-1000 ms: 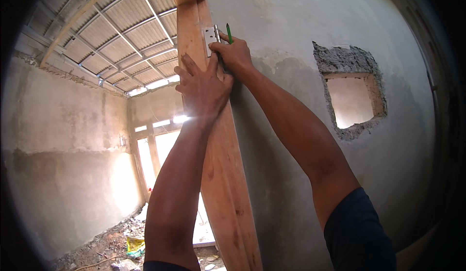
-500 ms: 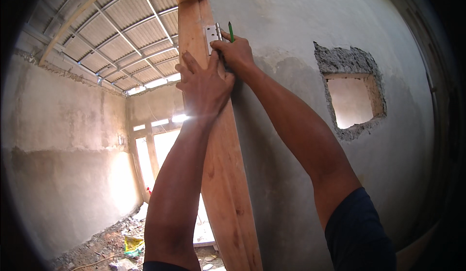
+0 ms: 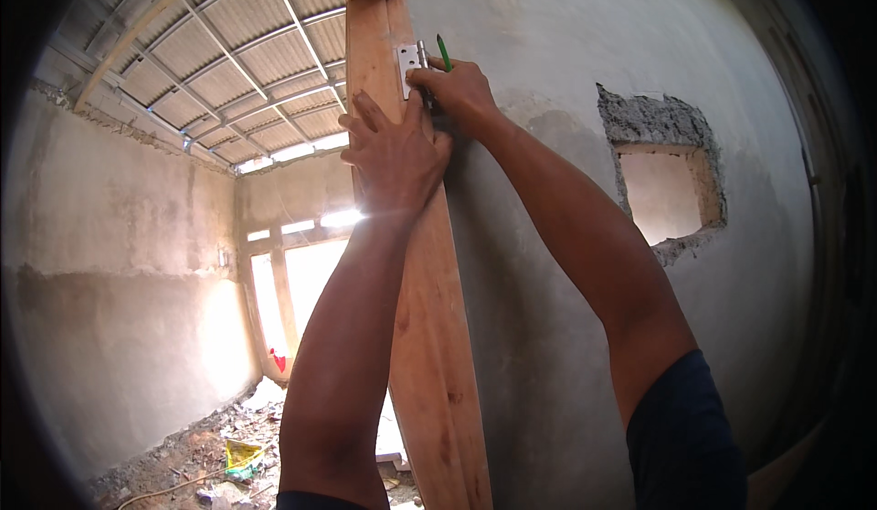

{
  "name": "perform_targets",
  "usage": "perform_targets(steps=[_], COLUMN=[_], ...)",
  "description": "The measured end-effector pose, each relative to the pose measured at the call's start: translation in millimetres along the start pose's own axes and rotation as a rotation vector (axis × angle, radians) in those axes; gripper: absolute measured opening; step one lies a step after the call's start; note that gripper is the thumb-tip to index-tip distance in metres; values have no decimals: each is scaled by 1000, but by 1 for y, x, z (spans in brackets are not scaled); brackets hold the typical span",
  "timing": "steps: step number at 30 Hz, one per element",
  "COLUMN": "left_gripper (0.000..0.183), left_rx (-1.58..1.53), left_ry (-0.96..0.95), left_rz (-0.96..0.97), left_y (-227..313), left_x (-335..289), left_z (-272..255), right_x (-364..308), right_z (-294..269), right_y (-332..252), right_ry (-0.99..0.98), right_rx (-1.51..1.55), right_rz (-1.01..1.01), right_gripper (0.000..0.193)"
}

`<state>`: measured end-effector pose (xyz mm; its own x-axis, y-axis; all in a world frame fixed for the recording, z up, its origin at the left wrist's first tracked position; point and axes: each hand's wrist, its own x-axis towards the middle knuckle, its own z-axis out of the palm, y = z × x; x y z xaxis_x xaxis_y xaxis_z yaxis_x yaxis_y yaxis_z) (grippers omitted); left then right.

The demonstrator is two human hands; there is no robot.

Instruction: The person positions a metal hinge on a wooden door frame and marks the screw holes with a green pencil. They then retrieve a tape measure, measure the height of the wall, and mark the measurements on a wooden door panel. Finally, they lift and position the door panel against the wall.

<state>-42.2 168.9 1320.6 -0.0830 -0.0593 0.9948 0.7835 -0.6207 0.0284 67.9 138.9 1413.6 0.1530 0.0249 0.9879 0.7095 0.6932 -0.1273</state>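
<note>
A silver metal butt hinge (image 3: 407, 57) lies flat against the face of a wooden door frame (image 3: 431, 327), high up and close to the wall-side edge. My right hand (image 3: 462, 94) grips the hinge at its barrel, the thumb laid over the leaf. A green pencil (image 3: 444, 53) sticks up from between that hand's fingers. Just below, my left hand (image 3: 398, 158) rests on the frame with its fingers spread, one fingertip at the hinge's lower end. The lower part of the hinge is hidden by my fingers.
A grey plastered wall (image 3: 548, 327) adjoins the frame on the right, with a rough square opening (image 3: 662, 190) cut through it. Left of the frame is a room with rubble (image 3: 187, 469) and a yellow-green sack (image 3: 243, 458) on its floor.
The view has shifted slightly, so the frame and both arms appear a little further right. Both hands stay at the hinge, and the pencil leans more to the left.
</note>
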Motion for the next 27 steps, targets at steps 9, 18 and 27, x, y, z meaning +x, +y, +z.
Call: perform_targets(steps=[9, 18, 27], left_gripper=[58, 68, 60], left_rx=[-45, -63, -8], left_ry=[46, -77, 30], left_rz=[36, 0, 18], left_y=[-2, -2, -5], left_x=[-1, 2, 1], left_z=[-2, -6, 2], right_x=[27, 45, 57], right_z=[-23, -12, -3], right_y=[-28, -47, -19], right_ry=[369, 158, 20], right_rx=[-77, 3, -245], right_rz=[-303, -198, -187], right_gripper=[54, 56, 34])
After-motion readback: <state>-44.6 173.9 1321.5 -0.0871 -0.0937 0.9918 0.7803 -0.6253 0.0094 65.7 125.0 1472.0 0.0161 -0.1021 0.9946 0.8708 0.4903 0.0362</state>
